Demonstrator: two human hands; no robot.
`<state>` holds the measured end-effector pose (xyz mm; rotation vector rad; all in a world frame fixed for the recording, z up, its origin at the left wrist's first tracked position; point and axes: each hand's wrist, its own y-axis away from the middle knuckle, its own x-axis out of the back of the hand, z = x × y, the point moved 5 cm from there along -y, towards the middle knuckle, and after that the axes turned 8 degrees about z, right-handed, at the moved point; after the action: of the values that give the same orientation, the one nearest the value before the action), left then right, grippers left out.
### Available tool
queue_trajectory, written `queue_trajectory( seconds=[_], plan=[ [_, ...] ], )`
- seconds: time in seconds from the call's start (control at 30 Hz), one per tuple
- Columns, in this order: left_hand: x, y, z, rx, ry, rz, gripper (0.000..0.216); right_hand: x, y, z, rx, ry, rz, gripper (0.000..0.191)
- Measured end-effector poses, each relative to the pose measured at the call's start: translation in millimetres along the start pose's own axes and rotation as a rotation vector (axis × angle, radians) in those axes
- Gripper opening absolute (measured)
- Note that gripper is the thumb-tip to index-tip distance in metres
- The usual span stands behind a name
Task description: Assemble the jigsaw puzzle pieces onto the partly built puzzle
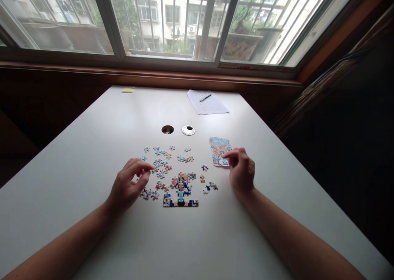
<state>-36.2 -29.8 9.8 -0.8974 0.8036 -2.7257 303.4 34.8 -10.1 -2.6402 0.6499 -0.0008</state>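
Observation:
A partly joined jigsaw puzzle (181, 202) lies on the white table, its bottom edge and a middle column put together. Left of it and beyond it are several loose puzzle pieces (160, 165). Over the left side of these pieces hovers my left hand (127, 183), fingers bent, thumb and forefinger apart, with nothing visible between them. My right hand (243, 171) has its forefinger stretched out over the lower part of a colourful picture card (219, 146); its other fingers are curled. A few dark blue and white pieces (212, 185) lie between the puzzle and my right hand.
Farther back, a round hole (168, 129) in the table sits beside a metal grommet cover (188, 130). Paper sheets (206, 105) with a pen (205, 98) on them lie at the far edge, yellow sticky notes (128, 89) at the far left. Beyond is a barred window.

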Motion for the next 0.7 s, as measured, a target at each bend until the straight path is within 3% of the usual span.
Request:
queue_trajectory(
  seconds=[0.33, 0.7],
  plan=[
    [1, -3, -5, 0.055, 0.000, 0.031, 0.013, -3, 1, -1, 0.035, 0.057, -0.017, 0.061],
    [0, -4, -25, 0.154, 0.035, 0.102, 0.013, -6, 1, 1, 0.077, 0.137, -0.061, 0.064]
  ],
)
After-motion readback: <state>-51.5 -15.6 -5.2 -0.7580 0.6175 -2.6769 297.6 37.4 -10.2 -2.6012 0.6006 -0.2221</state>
